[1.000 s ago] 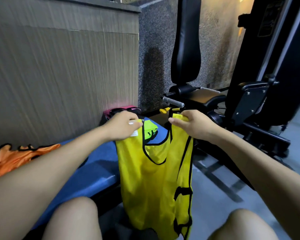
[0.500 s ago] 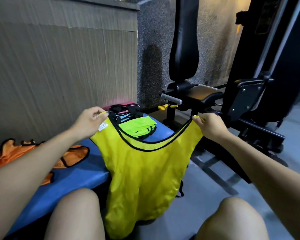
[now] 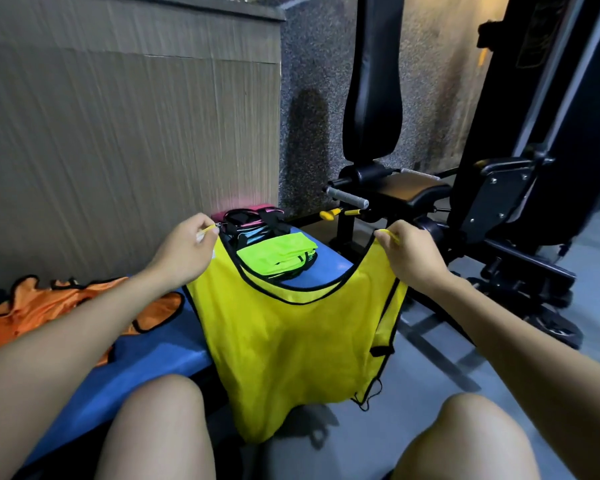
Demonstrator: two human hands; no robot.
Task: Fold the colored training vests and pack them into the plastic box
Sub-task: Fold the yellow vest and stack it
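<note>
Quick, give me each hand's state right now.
Left hand: pinching one shoulder of the yellow black-trimmed mesh vest.
Right hand: pinching the other shoulder.

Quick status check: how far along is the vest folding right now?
Done: a folded green vest tops the stack at the far end of the blue bench. In hand: the left hand and right hand each pinch a shoulder of the yellow vest, spread and hanging unfolded. Left: the orange vests lie loose. No plastic box is in view.
</note>
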